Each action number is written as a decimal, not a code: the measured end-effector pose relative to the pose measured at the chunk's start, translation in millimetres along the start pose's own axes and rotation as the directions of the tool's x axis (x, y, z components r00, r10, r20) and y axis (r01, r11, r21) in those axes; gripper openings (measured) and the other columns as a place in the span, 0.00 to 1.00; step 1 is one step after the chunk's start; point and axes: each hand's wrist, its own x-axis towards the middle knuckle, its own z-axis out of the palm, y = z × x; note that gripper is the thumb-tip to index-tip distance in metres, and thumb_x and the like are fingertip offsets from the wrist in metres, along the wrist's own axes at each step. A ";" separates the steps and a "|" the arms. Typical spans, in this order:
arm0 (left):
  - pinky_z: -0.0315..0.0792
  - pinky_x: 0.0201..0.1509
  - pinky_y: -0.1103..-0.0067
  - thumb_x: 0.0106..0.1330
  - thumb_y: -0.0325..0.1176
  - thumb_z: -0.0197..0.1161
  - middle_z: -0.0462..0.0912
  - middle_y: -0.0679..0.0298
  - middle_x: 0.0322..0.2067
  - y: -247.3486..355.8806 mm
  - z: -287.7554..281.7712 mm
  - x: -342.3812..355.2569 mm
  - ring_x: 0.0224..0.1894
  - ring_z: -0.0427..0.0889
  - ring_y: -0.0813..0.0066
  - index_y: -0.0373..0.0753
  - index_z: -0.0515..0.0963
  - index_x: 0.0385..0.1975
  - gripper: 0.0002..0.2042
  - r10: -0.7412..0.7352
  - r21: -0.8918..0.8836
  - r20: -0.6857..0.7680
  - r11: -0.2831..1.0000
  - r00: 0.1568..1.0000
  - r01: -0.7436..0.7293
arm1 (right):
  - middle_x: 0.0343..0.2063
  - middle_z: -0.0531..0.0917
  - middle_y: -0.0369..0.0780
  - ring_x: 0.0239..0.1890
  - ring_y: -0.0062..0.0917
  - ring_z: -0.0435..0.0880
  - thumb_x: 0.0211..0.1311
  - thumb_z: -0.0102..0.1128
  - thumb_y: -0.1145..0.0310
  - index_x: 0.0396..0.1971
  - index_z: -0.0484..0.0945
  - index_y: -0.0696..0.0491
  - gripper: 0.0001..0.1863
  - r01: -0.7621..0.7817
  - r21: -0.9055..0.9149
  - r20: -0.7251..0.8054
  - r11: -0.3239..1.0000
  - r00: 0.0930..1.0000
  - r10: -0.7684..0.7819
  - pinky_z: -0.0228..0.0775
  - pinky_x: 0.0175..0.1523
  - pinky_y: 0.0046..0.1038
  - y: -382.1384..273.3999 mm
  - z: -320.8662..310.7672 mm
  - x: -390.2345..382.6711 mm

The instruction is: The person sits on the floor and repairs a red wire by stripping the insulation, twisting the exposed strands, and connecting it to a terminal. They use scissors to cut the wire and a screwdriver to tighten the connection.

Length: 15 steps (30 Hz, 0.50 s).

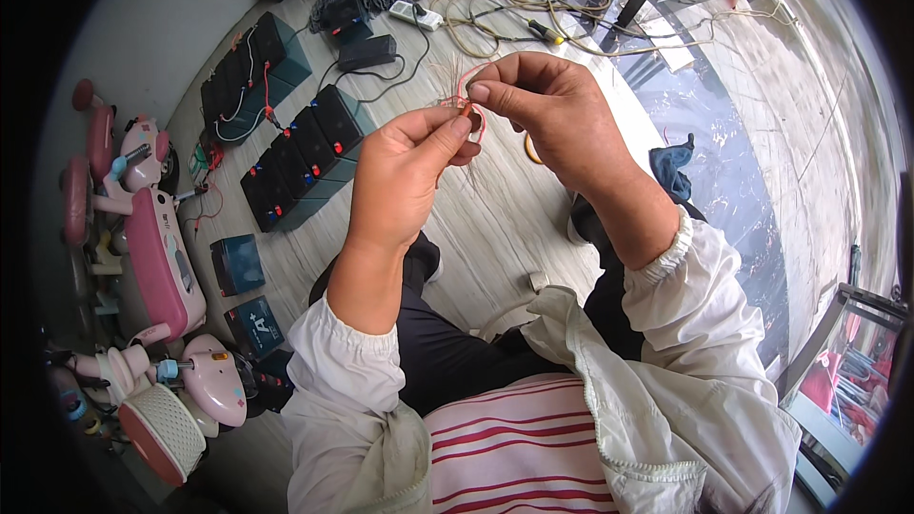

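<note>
A thin red wire (480, 124) loops between my two hands, above the floor. My left hand (405, 167) is closed, its thumb and forefinger pinching the wire. From the right, my right hand (566, 119) meets it, thumb and forefinger pinched on the wire close to the left fingertips. Fine loose strands (446, 81) fan out behind the fingers; I cannot tell what they belong to. Part of a yellow ring (531, 148) shows just below my right hand, the rest hidden by it.
Black block batteries (309, 157) with red and blue terminals stand in rows at left, some wired together. Beyond them lie a black power adapter (367, 52), a white power strip (416, 15), tangled cables (533, 0) and a yellow-black screwdriver (546, 32). Pink ride-on toys (162, 257) line the left side.
</note>
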 end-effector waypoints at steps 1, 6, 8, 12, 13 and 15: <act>0.73 0.40 0.80 0.65 0.31 0.58 0.82 0.61 0.34 -0.8 0.1 -0.1 0.32 0.80 0.78 0.30 0.78 0.38 0.09 0.010 -0.001 -0.008 1.000 1.000 -0.010 | 0.24 0.81 0.35 0.27 0.15 0.76 0.57 0.63 0.70 0.29 0.80 0.61 0.08 -0.020 0.004 -0.015 1.000 1.000 0.020 0.69 0.34 0.19 0.0 0.6 -0.1; 0.73 0.39 0.81 0.64 0.31 0.59 0.82 0.61 0.34 -1.7 0.8 -0.4 0.31 0.79 0.78 0.30 0.78 0.38 0.10 0.015 -0.037 -0.049 0.999 0.999 -0.017 | 0.24 0.81 0.35 0.27 0.14 0.75 0.57 0.62 0.70 0.28 0.80 0.60 0.08 -0.052 -0.006 -0.035 0.999 0.998 0.052 0.68 0.34 0.18 -0.4 1.8 0.8; 0.73 0.39 0.81 0.64 0.31 0.59 0.82 0.61 0.34 -1.1 0.2 -0.8 0.31 0.79 0.78 0.30 0.78 0.38 0.10 0.003 -0.061 -0.034 0.998 0.999 -0.005 | 0.24 0.80 0.34 0.26 0.14 0.73 0.58 0.62 0.70 0.28 0.79 0.60 0.08 -0.048 -0.001 -0.014 0.999 0.999 0.048 0.66 0.33 0.18 2.0 2.0 1.2; 0.73 0.40 0.81 0.65 0.32 0.59 0.82 0.62 0.33 -1.1 1.6 -1.3 0.31 0.79 0.79 0.30 0.78 0.38 0.10 -0.068 -0.064 0.014 0.996 0.998 0.069 | 0.21 0.74 0.28 0.22 0.10 0.66 0.61 0.60 0.66 0.31 0.78 0.56 0.08 0.144 -0.117 -0.159 0.983 0.974 -0.161 0.58 0.27 0.14 13.7 2.0 4.1; 0.73 0.40 0.81 0.65 0.32 0.59 0.82 0.62 0.32 -2.9 -0.5 -1.9 0.31 0.79 0.79 0.30 0.78 0.38 0.10 -0.095 -0.054 0.024 0.994 0.995 0.096 | 0.22 0.74 0.28 0.22 0.10 0.66 0.61 0.60 0.66 0.33 0.78 0.57 0.08 0.166 -0.102 -0.258 0.981 0.948 -0.188 0.58 0.28 0.14 13.9 -5.5 11.7; 0.74 0.41 0.81 0.65 0.32 0.58 0.81 0.62 0.32 -4.3 -3.1 -3.0 0.32 0.79 0.79 0.31 0.78 0.38 0.10 -0.127 -0.048 0.036 0.991 0.991 0.129 | 0.24 0.75 0.29 0.23 0.11 0.67 0.61 0.60 0.67 0.34 0.78 0.57 0.09 0.224 -0.070 -0.383 0.972 0.893 -0.234 0.59 0.28 0.15 3.6 -27.6 24.5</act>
